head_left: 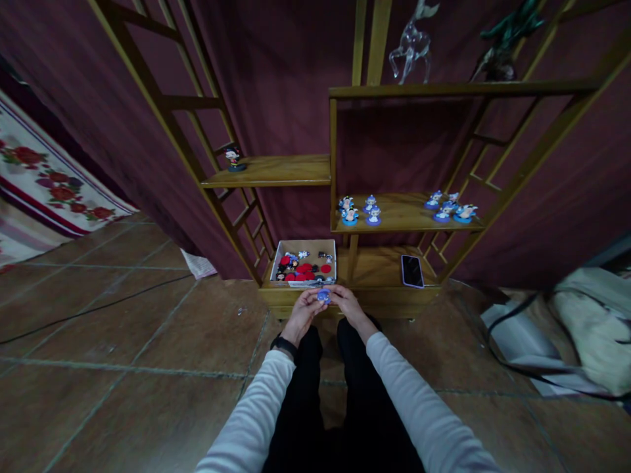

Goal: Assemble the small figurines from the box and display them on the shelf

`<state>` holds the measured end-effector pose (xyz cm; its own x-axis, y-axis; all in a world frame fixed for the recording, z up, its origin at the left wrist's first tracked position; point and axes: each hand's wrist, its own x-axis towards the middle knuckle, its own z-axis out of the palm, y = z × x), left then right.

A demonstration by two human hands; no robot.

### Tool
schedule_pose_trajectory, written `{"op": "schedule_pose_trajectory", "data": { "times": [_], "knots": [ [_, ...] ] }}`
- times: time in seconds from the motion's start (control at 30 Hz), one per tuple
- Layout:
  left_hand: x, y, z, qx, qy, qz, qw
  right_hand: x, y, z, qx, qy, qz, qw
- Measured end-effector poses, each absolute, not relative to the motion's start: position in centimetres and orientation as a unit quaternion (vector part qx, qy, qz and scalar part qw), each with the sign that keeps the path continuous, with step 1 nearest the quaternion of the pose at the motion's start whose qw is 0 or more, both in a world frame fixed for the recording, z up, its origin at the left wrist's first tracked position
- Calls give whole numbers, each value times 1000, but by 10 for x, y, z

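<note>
Both hands meet in front of the lowest shelf, holding one small purple-blue figurine [324, 296] between the fingertips. My left hand [306, 307] closes on its left side; a dark band circles that wrist. My right hand [347, 303] grips it from the right. Just beyond my hands stands a shallow cardboard box [332, 253] with red discs and small figurine pieces inside. On the middle shelf [394, 220], similar blue and purple figurines stand in two clusters, left [373, 215] and right [444, 211]. The held figurine's details are too small to make out.
A phone [412, 271] lies on the lowest shelf at the right. One dark-and-red figurine [234, 159] stands on the left shelf. A clear glass deer [413, 46] and a green ornament [507, 43] occupy the top shelf. A cable [98, 307] crosses the floor; a pale bag [594, 322] sits at right.
</note>
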<state>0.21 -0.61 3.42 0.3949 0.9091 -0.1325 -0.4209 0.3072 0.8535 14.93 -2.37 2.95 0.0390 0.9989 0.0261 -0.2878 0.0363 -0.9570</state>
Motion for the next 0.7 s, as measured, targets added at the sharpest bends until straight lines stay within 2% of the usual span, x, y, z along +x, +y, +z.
{"op": "schedule_pose_trajectory", "data": {
  "times": [0.3,0.47,0.7],
  "knots": [
    [10,-4,29,378,342,467,723,146,-16,25,-418,-445,510,605],
    [12,-2,27,371,354,521,682,149,-21,27,-458,-440,444,631],
    [14,0,24,463,400,568,550,149,-34,35,-472,-460,519,544]
  ]
}}
